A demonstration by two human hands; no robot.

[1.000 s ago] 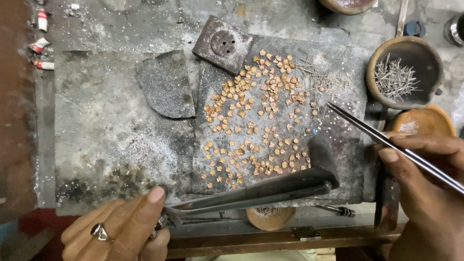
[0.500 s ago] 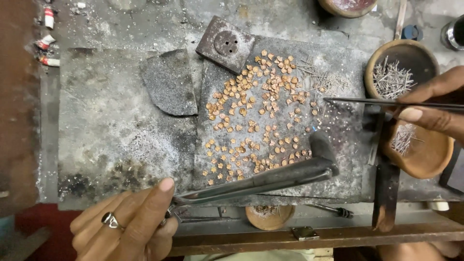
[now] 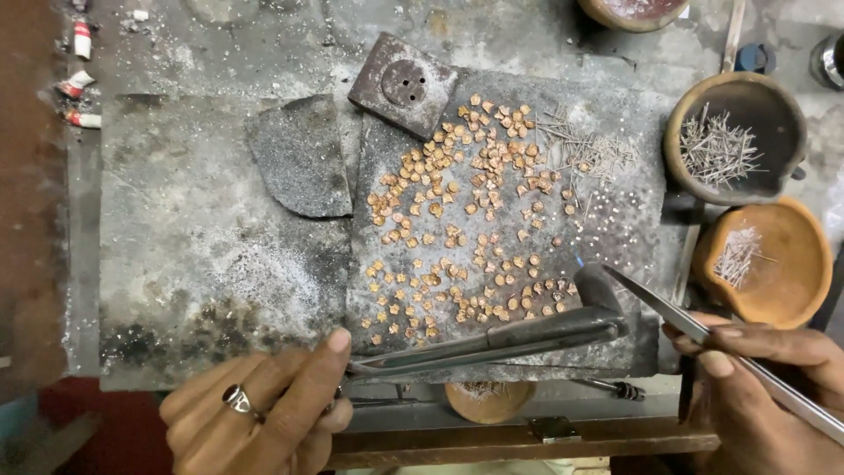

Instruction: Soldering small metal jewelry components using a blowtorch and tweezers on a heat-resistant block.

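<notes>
My left hand [image 3: 264, 413], with a ring on one finger, grips the handle of a long dark metal torch tool [image 3: 492, 341] that lies across the near edge of the grey slab [image 3: 202, 255], its bent tip near the lower right of the pieces. My right hand [image 3: 765, 387] holds thin metal tweezers [image 3: 668, 308], tip pointing up-left beside the tool's tip. Many small copper-coloured pieces [image 3: 457, 220] are spread over the dark plate in the slab's middle.
A dark clay bowl [image 3: 774, 114] of thin wire bits and an orange bowl [image 3: 791, 281] with more wire stand at the right. A square dark block with holes [image 3: 403, 85] and a curved grey slab piece [image 3: 303, 158] lie at the back.
My right hand with the tweezers has dropped from near the bowls at the right to the lower right, its tip now by the tool's tip. My left hand has stayed put.
</notes>
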